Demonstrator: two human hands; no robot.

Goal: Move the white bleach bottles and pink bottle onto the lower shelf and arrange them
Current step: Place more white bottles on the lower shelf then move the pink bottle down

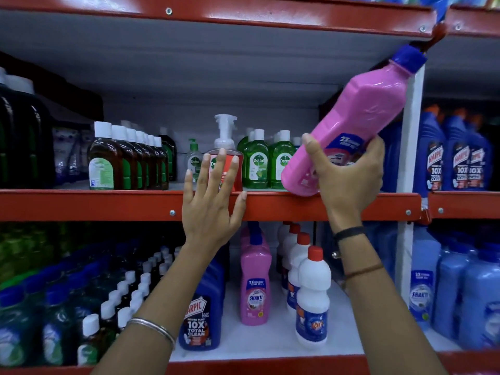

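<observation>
Left of my left hand (209, 197) stand brown bottles (127, 161) with white caps; I cannot read their labels. My left hand is wide, fingers spread, holding nothing. It is up in front of the red edge of the upper shelf (81, 205) and a red soap pump bottle (224, 158). I think I could bump that pump bottle if I push my hand forward, and it could fall into the green bottles (266, 163) beside it. Those say "Dettol".

Under my left hand, on the lower shelf (270, 345), stands a blue bottle (201, 318). It says "HARPIC" and "10X TOTAL CLEAN".

Between my hands and lower down stands a pink bottle (255, 282) that says "SHAKTI". Just right of it is a row of white bleach bottles (312, 301) with red caps. The front one may say "Rin", but it is small.

My right hand (349, 182) is holding the pink bottle with the blue cap (349, 123) by its low end. The bottle leans, and its cap is very near the shelf above. I see "2X" on it. My hold is low and the bottle is long, so it may slip or tip. The cap may hit the shelf above, or the base may catch on the red edge as I bring it down.

Right of my right hand are more blue "HARPIC" bottles (457, 155).
</observation>
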